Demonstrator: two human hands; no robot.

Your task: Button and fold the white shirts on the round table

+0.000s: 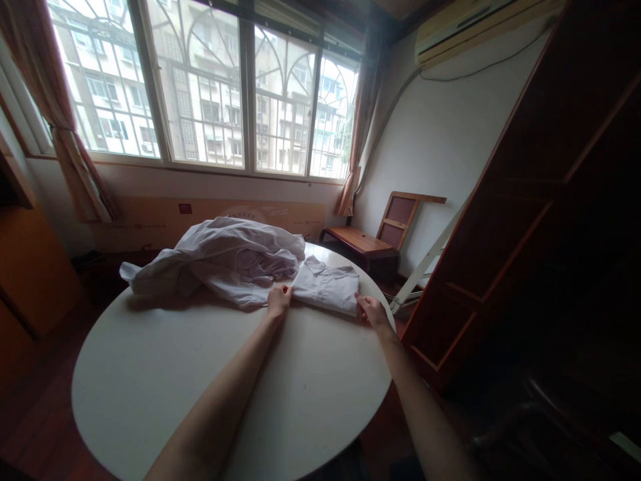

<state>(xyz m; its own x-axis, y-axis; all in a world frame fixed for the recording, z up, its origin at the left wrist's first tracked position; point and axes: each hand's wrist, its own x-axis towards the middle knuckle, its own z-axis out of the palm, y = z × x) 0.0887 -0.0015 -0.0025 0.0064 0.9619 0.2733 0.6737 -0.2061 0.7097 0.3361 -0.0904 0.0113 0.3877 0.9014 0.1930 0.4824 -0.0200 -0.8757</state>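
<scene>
A folded white shirt (326,286) lies flat on the round white table (200,374), its collar toward the far side. My left hand (279,302) is closed at the shirt's near left corner, the fingers pinched on the cloth. At the near right edge, my right hand (370,309) also pinches the fabric between thumb and fingers. Just left of the folded shirt, a loose heap of white clothing (225,257) spreads over the back of the table, crumpled, with one end reaching toward the left rim. How many garments are in the heap I cannot tell.
Behind the table stands a low wooden bench (360,239) beside a leaning wooden frame panel (400,217). A large dark wooden door panel (481,280) slants up on the right, with a white folding ladder (420,280) by it. Curtained windows (200,87) line the far wall.
</scene>
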